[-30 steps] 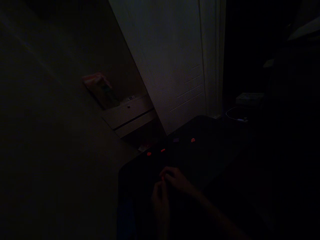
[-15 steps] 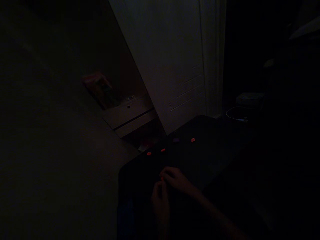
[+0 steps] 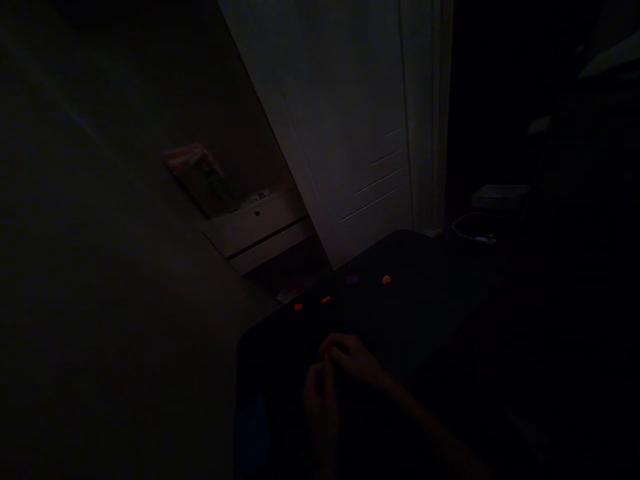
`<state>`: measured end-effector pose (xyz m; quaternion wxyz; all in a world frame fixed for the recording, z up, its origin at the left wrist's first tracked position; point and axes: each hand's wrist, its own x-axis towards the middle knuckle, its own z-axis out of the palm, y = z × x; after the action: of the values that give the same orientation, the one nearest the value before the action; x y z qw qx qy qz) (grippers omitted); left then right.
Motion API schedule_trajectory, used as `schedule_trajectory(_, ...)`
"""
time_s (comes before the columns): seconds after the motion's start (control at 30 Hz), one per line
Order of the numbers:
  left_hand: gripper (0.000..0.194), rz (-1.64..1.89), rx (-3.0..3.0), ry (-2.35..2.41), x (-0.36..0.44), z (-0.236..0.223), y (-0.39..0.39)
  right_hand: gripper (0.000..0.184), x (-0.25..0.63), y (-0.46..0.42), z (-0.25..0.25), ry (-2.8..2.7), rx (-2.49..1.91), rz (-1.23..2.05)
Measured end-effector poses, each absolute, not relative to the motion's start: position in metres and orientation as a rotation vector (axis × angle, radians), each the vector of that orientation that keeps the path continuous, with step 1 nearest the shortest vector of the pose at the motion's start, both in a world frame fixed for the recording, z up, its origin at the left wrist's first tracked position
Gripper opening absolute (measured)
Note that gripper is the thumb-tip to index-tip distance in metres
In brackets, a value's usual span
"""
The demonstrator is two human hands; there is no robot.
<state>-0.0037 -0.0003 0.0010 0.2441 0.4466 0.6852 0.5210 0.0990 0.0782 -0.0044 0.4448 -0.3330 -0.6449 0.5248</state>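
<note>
In very dim light, my left hand [image 3: 319, 393] and my right hand [image 3: 354, 359] meet over a dark table [image 3: 415, 313]. Between their fingertips glows a small orange-red piece [image 3: 327, 357]; both hands pinch at it, and the fingers cover most of its shape. Beyond the hands lie a small round orange-red piece [image 3: 299, 307] and a short bar-like orange-red piece [image 3: 326, 300]. Farther right rests a rounded, lumpy orange-red piece [image 3: 386, 280]. A small dark purple block [image 3: 353, 281] sits close to the far edge.
A blue flat thing [image 3: 253, 430] is at the table's left near corner. Behind stand a pale door [image 3: 350, 133] and a cabinet with drawers [image 3: 265, 223], with a colourful packet [image 3: 193, 170] above. On the right are a white cable [image 3: 463, 231] and a pale box [image 3: 500, 195].
The fingertips have shifted very slightly around the small orange-red piece, which shows a little farther right. The pieces on the table stay where they were.
</note>
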Motion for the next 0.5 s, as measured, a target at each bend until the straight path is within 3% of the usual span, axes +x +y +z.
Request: schedule_trajectory(0.5, 0.069, 1.404, 1.243, 1.862, -0.0057, -0.0001, 0.0002, 0.026, 0.0996, 0.0772, -0.0027, -1.581, -0.839, 1.343)
